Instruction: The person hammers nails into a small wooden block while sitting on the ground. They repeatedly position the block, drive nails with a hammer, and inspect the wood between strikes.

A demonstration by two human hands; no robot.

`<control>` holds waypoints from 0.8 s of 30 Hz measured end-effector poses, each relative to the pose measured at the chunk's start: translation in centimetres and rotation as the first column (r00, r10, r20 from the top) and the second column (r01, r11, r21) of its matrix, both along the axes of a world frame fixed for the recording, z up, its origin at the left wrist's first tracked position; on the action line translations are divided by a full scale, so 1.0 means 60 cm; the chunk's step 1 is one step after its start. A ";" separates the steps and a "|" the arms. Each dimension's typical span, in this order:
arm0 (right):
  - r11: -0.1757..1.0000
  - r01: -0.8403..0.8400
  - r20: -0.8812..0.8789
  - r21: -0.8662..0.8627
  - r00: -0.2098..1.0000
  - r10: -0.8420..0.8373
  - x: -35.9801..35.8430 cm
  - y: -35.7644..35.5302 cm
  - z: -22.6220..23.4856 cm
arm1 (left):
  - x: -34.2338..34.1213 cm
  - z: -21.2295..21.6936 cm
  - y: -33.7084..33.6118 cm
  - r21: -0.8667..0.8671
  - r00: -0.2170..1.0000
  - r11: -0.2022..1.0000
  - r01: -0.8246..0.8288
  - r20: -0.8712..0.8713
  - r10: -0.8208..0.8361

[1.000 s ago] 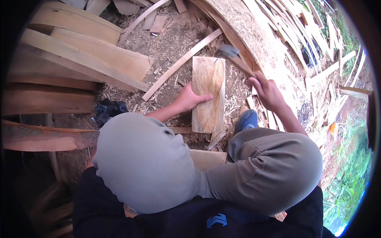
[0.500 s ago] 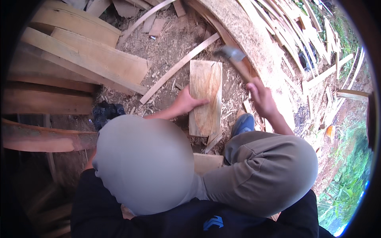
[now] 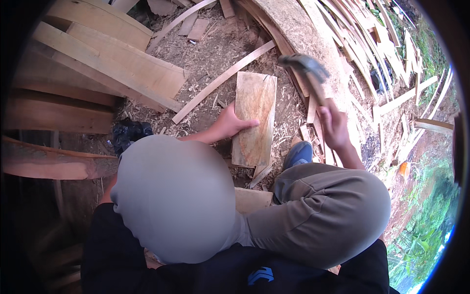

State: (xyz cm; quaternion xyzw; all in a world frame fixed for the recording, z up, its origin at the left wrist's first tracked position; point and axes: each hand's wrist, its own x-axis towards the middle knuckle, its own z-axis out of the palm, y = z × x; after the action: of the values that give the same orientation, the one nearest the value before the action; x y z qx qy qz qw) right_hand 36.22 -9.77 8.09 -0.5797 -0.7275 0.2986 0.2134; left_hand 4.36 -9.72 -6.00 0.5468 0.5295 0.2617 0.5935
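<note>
My left hand point(image 3: 235, 121) grips the left edge of a short wooden board point(image 3: 255, 117), its thumb lying over the board's face and the other fingers hidden behind. The board is pale with brown streaks and stands between my feet and the far strips. To the right, my right hand point(image 3: 334, 126) is wrapped round the wooden handle of a hammer point(image 3: 313, 71). The hammer's dark metal head is raised to the right of the board's far end, apart from it and slightly blurred.
Large planks point(image 3: 117, 61) are stacked at the left beside a black plastic bag point(image 3: 131, 136). A thin wood strip point(image 3: 223, 81) lies across the shavings-covered ground. Many narrow offcuts point(image 3: 360, 46) are heaped at the far right. My blue shoe point(image 3: 298, 154) stands close to the board.
The hammer and my right hand have moved to the right, away from the board. My left hand keeps its hold, and the board has barely shifted in view.
</note>
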 end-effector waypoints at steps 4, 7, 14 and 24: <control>0.970 -0.035 -0.069 0.239 0.996 0.053 -0.013 0.022 0.032 | -0.010 0.000 -0.006 0.002 1.000 1.000 -0.025 0.007 0.025; 0.998 0.058 -0.032 -0.005 0.998 -0.058 -0.011 -0.002 -0.033 | 0.010 0.005 0.002 -0.018 0.998 1.000 -0.008 0.068 0.010; 0.975 0.098 0.097 -0.200 0.992 -0.079 -0.013 0.024 0.030 | -0.001 0.000 -0.007 -0.005 0.999 1.000 -0.026 0.035 0.026; 0.992 -0.033 0.215 -0.120 0.975 0.058 -0.053 0.018 -0.016 | 0.007 0.002 -0.001 0.015 0.999 1.000 -0.004 0.050 0.003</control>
State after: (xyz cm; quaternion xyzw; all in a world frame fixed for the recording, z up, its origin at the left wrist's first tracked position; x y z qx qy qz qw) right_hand 33.07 -8.71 7.14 -0.6035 -0.7410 0.2799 0.0914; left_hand 4.76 -9.80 -5.91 0.5434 0.5134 0.2803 0.6021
